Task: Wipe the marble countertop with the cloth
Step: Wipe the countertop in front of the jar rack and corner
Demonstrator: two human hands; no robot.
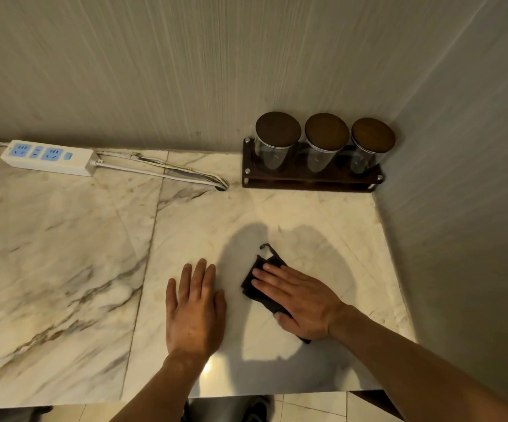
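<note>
Already the cloth (257, 283) lies directly beneath the right hand (302, 303), which is spread flat with fingers extended and pressing it onto the marble bench (64, 254); nothing is pinched, the palm and fingers simply hold the fabric down. The cloth's long axis runs diagonally, from a frayed corner with a loose thread ahead of the fingertips back to a small corner poking out behind the heel of the hand, roughly in line with the forearm. The left hand (194, 309) rests just beside it on the bare stone, flat and open, fingers together, touching no cloth, so the right hand is plainly the working one. The cloth is dark, thin and limp, folded into a rough pad; it should slide easily under light pressure. The bench is polished pale marble with brown veining and seams between slabs, glossy enough to show a glare spot near the left wrist. Far ahead of the right hand stands a dark wooden rack (310, 179) of three clear glass jars (324, 144) with round brown lids, and far beyond the left hand lies a white power strip (47, 157) with trailing cables, which wide strokes would have to skirt.
</note>
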